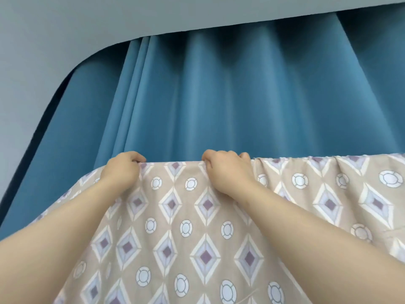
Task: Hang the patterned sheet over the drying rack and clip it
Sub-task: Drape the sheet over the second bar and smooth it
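Note:
The patterned sheet [186, 233] is beige with purple diamonds and white circles, and it fills the lower half of the head view. Its top edge runs level from the middle out to the right, where it bunches into folds. My left hand [122, 170] grips that top edge near its left end, fingers curled over the fabric. My right hand [225, 170] grips the same edge a little further right, fingers also curled over it. The drying rack is hidden behind the sheet. No clip is in view.
A blue pleated curtain [219, 95] hangs close behind the sheet and spans the view. Above it sits a grey ceiling or pelmet [65, 29], curving down on the left.

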`<state>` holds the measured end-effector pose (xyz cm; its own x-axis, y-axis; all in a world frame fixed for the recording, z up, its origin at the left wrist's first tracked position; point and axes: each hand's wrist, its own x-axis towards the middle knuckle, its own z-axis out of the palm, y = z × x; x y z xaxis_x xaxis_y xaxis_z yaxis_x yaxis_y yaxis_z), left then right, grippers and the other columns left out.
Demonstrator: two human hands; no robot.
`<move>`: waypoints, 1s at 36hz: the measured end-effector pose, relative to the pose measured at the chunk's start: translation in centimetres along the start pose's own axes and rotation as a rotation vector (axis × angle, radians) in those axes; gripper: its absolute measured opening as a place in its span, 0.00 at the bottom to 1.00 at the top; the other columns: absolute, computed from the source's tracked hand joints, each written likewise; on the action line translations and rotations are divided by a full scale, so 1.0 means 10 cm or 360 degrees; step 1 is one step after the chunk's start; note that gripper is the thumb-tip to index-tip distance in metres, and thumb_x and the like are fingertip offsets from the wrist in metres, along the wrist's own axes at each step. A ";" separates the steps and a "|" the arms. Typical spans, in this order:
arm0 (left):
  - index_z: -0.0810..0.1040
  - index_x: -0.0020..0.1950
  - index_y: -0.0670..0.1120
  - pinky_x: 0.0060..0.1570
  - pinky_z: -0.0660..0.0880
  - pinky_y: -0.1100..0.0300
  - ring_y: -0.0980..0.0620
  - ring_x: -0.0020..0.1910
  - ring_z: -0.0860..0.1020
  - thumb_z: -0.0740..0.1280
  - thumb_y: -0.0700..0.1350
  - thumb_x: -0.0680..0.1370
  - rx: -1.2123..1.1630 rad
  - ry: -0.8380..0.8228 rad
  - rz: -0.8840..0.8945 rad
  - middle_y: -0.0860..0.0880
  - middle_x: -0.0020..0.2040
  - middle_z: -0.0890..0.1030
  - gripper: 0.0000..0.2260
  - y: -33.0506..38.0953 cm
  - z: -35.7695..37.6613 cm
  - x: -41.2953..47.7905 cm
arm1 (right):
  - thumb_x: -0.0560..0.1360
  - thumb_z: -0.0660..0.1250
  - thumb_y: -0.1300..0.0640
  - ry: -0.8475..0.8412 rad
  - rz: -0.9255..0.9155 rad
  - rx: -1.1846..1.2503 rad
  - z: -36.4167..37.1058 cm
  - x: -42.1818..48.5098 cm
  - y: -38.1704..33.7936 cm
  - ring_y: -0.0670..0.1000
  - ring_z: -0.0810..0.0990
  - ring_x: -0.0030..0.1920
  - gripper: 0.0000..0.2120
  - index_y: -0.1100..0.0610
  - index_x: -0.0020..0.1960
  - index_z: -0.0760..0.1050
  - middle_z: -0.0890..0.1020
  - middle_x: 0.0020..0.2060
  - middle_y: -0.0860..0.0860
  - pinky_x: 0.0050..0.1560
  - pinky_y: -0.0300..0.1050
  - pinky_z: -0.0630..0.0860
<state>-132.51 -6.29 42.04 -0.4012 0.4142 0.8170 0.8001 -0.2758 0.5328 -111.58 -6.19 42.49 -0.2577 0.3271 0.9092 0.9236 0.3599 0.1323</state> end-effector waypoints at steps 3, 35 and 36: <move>0.77 0.60 0.44 0.53 0.65 0.62 0.49 0.58 0.72 0.53 0.34 0.78 -0.0197 0.0004 0.0018 0.48 0.61 0.78 0.17 -0.10 -0.03 0.08 | 0.79 0.52 0.61 0.0049 -0.0049 -0.0017 0.19 0.09 -0.24 0.56 0.71 0.49 0.13 0.53 0.58 0.71 0.78 0.51 0.52 0.48 0.50 0.56; 0.72 0.53 0.52 0.57 0.58 0.50 0.47 0.61 0.67 0.46 0.52 0.82 0.0315 -0.0063 0.0302 0.53 0.52 0.73 0.16 -0.68 0.21 0.37 | 0.80 0.49 0.51 0.0203 0.0141 -0.0202 0.51 0.12 -0.48 0.56 0.72 0.52 0.13 0.54 0.54 0.70 0.78 0.48 0.51 0.54 0.51 0.60; 0.72 0.53 0.52 0.57 0.58 0.50 0.48 0.62 0.67 0.45 0.53 0.81 0.0345 -0.0066 0.0306 0.54 0.50 0.71 0.16 -0.70 0.21 0.36 | 0.80 0.49 0.51 0.0190 0.0132 -0.0193 0.52 0.13 -0.51 0.56 0.72 0.53 0.13 0.54 0.54 0.70 0.78 0.48 0.51 0.55 0.51 0.60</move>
<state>-138.62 -1.05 40.83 -0.2183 0.4085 0.8863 0.9380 -0.1627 0.3061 -118.06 -3.03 40.90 -0.1505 0.2425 0.9584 0.9695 0.2260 0.0951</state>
